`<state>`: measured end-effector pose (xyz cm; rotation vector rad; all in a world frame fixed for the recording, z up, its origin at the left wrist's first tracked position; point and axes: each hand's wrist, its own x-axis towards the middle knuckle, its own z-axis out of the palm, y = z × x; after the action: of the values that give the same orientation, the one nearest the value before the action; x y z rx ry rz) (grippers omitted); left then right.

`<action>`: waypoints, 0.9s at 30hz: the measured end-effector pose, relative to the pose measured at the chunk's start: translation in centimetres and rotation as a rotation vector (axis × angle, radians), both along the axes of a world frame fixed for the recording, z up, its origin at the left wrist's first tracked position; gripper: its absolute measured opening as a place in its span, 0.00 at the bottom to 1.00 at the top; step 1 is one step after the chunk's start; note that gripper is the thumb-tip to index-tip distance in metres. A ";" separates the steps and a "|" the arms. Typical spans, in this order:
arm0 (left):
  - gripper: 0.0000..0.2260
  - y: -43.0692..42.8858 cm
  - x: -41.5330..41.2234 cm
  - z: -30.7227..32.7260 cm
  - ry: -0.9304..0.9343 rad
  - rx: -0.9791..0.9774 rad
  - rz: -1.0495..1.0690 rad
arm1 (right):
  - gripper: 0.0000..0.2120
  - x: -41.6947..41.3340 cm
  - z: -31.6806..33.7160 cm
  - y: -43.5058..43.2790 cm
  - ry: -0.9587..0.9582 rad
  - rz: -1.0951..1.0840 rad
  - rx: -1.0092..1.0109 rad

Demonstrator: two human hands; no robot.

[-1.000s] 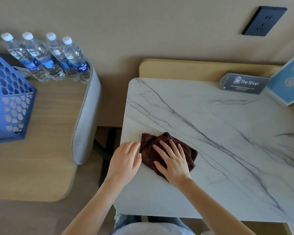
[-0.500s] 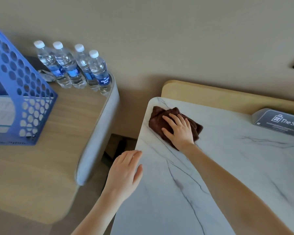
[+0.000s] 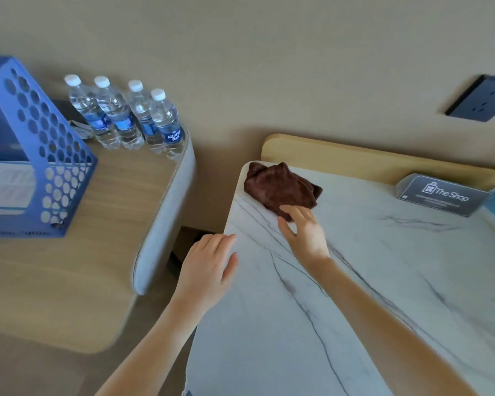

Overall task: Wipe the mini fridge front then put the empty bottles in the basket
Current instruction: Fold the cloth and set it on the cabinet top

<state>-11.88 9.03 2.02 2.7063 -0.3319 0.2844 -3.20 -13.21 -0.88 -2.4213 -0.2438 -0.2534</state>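
A brown cloth (image 3: 280, 187) lies bunched at the far left corner of the white, grey-veined marble tabletop (image 3: 383, 275), a little above the centre of the frame. The right hand (image 3: 305, 234) reaches to it from the lower right. Its fingers are slightly bent with their tips touching the cloth's near edge, and the thumb is held apart, so the hand is not closed round the fabric. The left hand (image 3: 209, 267) lies palm down at the left edge of the same tabletop, just left of centre, with its fingers straight and pressed together and nothing in them.

In the upper left, four clear water bottles (image 3: 143, 115) with white caps and blue labels stand upright in a close row at the far corner of a wooden tabletop (image 3: 69, 275). I cannot tell whether they hold water. A blue perforated basket (image 3: 52, 144) stands near them at the left edge of the frame, with something white inside.

At right, a dark "The Shop" sign (image 3: 443, 194) stands at the back of the marble. A dark wall socket (image 3: 480, 99) is above it.
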 end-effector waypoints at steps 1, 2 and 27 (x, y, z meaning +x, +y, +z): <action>0.14 -0.2 -0.1 0.7 -0.024 -0.013 -0.019 | 0.11 -2.1 0.7 -0.3 -0.044 -0.015 -0.009; 0.15 -0.4 -0.4 1.2 -0.045 -0.026 -0.039 | 0.10 -4.2 1.2 -0.7 -0.087 -0.026 -0.018; 0.20 -10.1 -18.4 3.3 0.034 0.058 -0.012 | 0.19 -26.6 1.3 -11.1 -0.065 -0.011 -0.216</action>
<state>-30.28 -1.06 5.29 2.7613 -0.3518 0.2285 -29.78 -24.32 0.41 -2.6312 -0.3012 -0.3257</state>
